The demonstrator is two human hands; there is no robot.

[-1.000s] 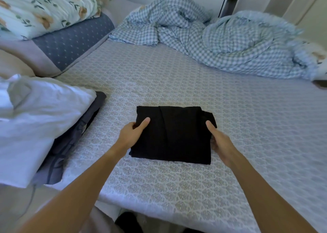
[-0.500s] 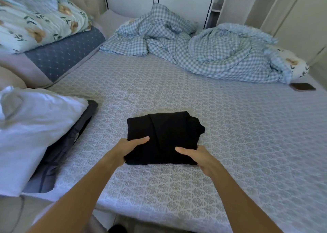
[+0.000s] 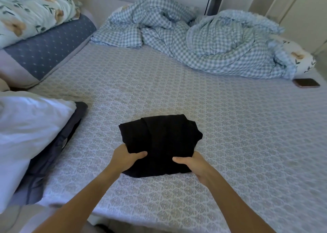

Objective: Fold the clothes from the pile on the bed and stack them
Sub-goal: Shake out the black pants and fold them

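So far one folded black cloth garment [image 3: 160, 144] lies near the front edge of the patterned grey bed [image 3: 230, 119], its near edge gripped by the left hand [image 3: 126, 159] and right hand [image 3: 192, 163], while white and dark grey clothes [image 3: 35, 135] at the left look unfolded and nothing seems stacked yet.

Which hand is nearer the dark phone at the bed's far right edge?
Right. The right hand holds the folded black garment's near right corner; the left hand holds its near left corner, farther from the phone.

Patterned bed [image 3: 230, 126], folded black garment [image 3: 159, 140], checked duvet [image 3: 203, 43], phone [image 3: 307, 82], white pile [image 3: 26, 135] at left
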